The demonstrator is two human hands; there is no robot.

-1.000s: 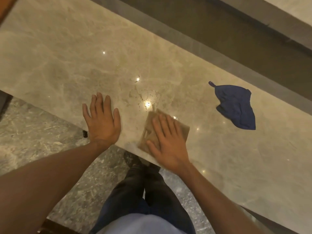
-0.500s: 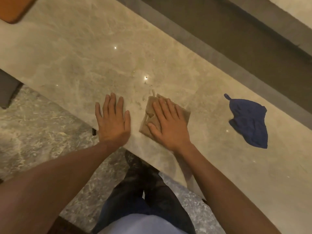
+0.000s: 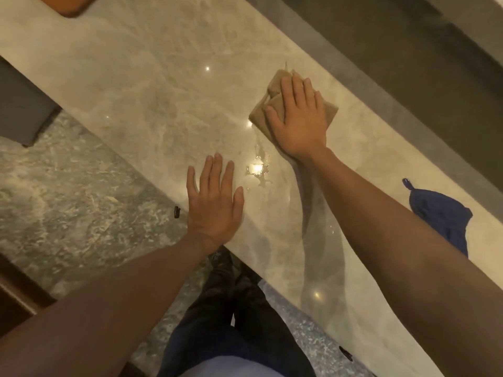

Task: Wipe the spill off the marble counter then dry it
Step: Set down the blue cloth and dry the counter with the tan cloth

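The right hand (image 3: pixel 296 123) presses flat, fingers spread, on the soft, limp tan cloth (image 3: pixel 275 104); the left hand (image 3: pixel 213 205) rests released on the surface (image 3: pixel 163 91). Wet patches (image 3: pixel 258 170) glisten between them.

The marble counter (image 3: pixel 152 85) is polished beige stone with pale grey veining, glossy enough to throw back sharp points of light and a dim reflection of the forearm above it. A thin film of clear liquid, the spill (image 3: pixel 260 170), lies glistening on that smooth face. The tan cloth (image 3: pixel 275 104) looks soft, matt and slightly napped, folded in layers. The blue cloth (image 3: pixel 446 216) is a thinner, matt fabric, crumpled and limp. The floor (image 3: pixel 62 180) is speckled grey-green stone with a duller sheen. An orange-brown slab (image 3: pixel 73 5) at the counter's far end looks smooth.
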